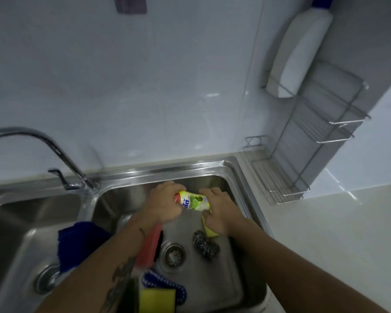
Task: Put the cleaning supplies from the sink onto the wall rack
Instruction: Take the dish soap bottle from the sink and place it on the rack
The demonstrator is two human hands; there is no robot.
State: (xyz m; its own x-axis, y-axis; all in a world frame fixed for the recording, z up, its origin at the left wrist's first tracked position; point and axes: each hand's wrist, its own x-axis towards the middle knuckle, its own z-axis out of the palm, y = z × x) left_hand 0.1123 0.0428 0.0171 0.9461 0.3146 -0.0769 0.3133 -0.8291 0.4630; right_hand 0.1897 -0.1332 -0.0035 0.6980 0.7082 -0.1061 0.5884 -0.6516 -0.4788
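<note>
A small dish soap bottle with a red cap and a lime label lies sideways over the right sink basin. My left hand is wrapped around its cap end. My right hand closes over its base end, and a yellow sponge shows under the palm. Also in the basin are a dark steel scourer, a red brush, a second yellow sponge and a blue-and-white scrub pad. The wire wall rack hangs at the right.
A tall white bottle with a blue cap stands on the rack's top shelf. A chrome faucet arches at the left. A blue cloth drapes over the divider between the basins. A drain strainer sits mid-basin. White countertop lies to the right.
</note>
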